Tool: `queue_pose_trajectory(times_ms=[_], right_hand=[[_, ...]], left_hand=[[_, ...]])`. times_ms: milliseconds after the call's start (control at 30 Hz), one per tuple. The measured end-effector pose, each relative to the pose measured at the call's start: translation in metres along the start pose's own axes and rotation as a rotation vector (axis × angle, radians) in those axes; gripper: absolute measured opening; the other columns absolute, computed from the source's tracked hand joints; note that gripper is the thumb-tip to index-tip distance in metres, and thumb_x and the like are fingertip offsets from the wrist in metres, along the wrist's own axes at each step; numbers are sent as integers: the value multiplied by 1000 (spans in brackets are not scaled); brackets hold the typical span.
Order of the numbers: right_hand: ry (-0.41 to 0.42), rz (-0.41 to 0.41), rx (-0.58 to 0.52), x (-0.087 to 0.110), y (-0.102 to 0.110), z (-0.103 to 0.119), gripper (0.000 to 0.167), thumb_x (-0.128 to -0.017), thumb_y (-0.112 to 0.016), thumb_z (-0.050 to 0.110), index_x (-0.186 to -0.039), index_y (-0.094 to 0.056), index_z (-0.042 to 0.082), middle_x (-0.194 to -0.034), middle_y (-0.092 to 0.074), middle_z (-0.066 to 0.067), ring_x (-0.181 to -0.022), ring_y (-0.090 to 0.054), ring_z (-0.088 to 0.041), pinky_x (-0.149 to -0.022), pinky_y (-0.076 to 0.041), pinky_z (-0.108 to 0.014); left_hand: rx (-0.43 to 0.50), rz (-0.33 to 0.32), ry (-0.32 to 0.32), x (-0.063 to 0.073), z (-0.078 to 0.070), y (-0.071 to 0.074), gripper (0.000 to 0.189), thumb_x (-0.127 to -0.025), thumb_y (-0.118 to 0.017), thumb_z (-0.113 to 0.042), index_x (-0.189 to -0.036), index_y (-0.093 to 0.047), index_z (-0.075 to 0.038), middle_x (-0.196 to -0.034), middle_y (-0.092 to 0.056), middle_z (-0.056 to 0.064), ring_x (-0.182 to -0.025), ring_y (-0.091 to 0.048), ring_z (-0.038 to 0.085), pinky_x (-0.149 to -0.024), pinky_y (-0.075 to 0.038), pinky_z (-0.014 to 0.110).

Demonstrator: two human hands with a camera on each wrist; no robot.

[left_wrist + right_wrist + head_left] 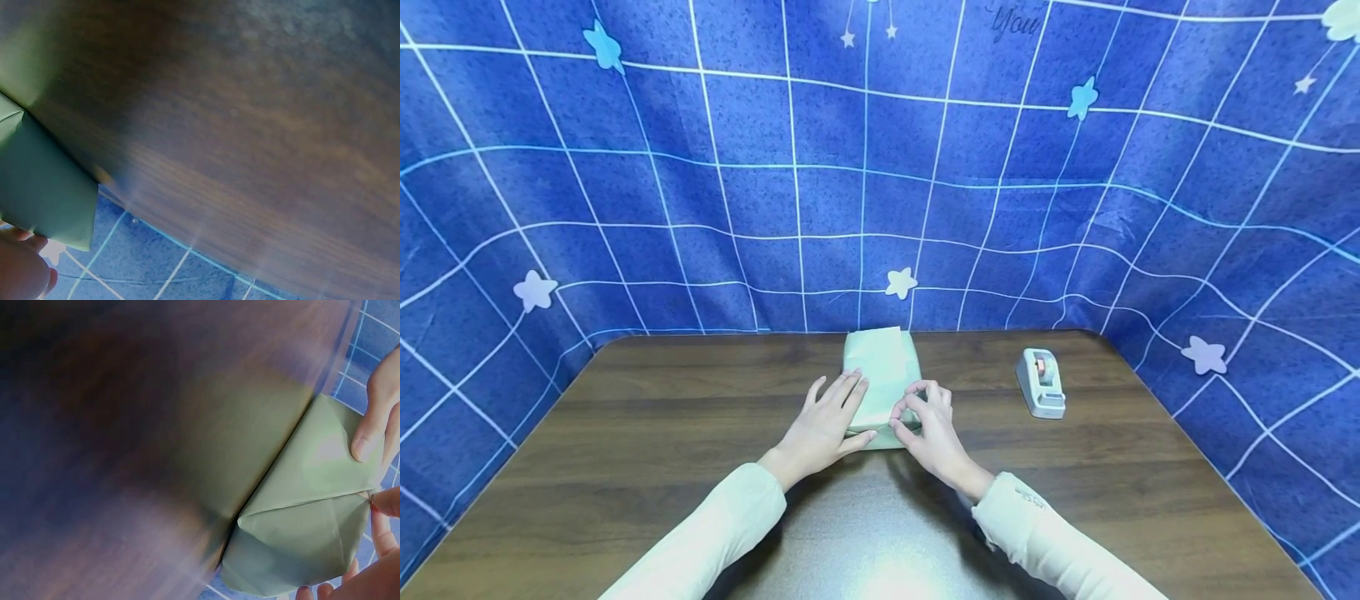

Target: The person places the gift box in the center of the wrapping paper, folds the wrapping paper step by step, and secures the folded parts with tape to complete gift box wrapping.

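Note:
A package wrapped in pale green paper (874, 367) lies on the wooden table. My left hand (827, 419) rests on its left side with the fingers straight across the top, and the thumb reaches the near end. At the near top edge my right hand (934, 432) pinches the paper between thumb and index finger. Seen from the right wrist, the package's end (306, 512) has a folded flap whose tip meets the right fingertips; whether tape is there I cannot tell. The left wrist view catches only a corner of the package (50, 181) and part of a hand.
To the right on the table (700, 392) stands a white tape dispenser (1042, 385) with a roll in it, apart from both hands. A blue curtain (745, 200) with white lines and stars hangs behind and beside the table.

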State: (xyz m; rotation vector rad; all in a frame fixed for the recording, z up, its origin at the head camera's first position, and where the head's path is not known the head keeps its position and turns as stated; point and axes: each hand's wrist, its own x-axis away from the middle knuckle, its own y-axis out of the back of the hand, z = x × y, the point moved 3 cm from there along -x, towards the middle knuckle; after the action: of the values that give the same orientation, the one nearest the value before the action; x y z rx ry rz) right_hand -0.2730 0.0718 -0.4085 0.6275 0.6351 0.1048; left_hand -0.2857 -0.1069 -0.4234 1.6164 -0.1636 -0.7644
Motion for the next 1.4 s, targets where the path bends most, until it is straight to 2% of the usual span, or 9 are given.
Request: queue_pose_trajectory(times_ms=[167, 400, 633, 900, 1100, 1300, 1400], right_hand=[[2, -22, 14, 0, -1, 0, 9, -75, -67, 8, -78, -60, 13, -111, -47, -14, -104, -34, -32, -90, -28, -54], [-29, -20, 14, -1, -1, -1, 18, -75, -69, 8, -88, -57, 13, -109, -46, -9, -102, -36, -29, -89, -29, -48], [-45, -16, -10, -2, 0, -2, 10, -78, -64, 7, -81, -59, 15, -107, -48, -8, -101, -36, -27, -85, -32, -43], [24, 17, -31, -3, 4, -1, 12, -74, -70, 8, -77, -63, 17, -112, -48, -13, -106, -35, -34, -89, -28, -49], [76, 45, 3, -4, 3, -3, 18, -72, -74, 5, -76, -63, 20, -116, -47, -18, -109, -33, -37, -92, -25, -56], [103, 36, 23, -5, 3, -4, 17, -72, -75, 6, -77, -64, 18, -116, -47, -18, -107, -34, -36, -88, -29, -52], [106, 50, 31, -5, 4, -6, 19, -72, -75, 6, -83, -67, 19, -118, -46, -18, -107, -34, -35, -88, -30, -50]], left_hand=[[9, -1, 2, 0, 0, 1, 74, -89, -45, -55, -141, -32, -5, -147, -31, 14, -135, -31, 29, -109, -17, 54], [14, 11, 10, 0, -1, 2, 74, -89, -45, -55, -141, -31, -5, -148, -30, 14, -135, -30, 29, -109, -16, 54], [20, -3, 8, 0, -1, 1, 74, -88, -47, -54, -141, -33, -4, -147, -31, 14, -135, -31, 29, -109, -18, 55], [20, -13, 2, 0, 1, -1, 73, -88, -48, -53, -140, -33, -4, -147, -32, 14, -135, -31, 29, -109, -17, 54], [16, -32, -3, 0, 1, -1, 73, -87, -49, -53, -140, -34, -4, -146, -33, 14, -134, -32, 29, -108, -19, 54], [24, -22, 2, -1, 1, -3, 73, -88, -47, -54, -140, -34, -5, -147, -32, 14, -135, -31, 29, -108, -18, 54], [30, -13, 5, 0, 1, -3, 73, -88, -47, -54, -141, -33, -5, -147, -31, 13, -135, -30, 29, -109, -18, 54]])
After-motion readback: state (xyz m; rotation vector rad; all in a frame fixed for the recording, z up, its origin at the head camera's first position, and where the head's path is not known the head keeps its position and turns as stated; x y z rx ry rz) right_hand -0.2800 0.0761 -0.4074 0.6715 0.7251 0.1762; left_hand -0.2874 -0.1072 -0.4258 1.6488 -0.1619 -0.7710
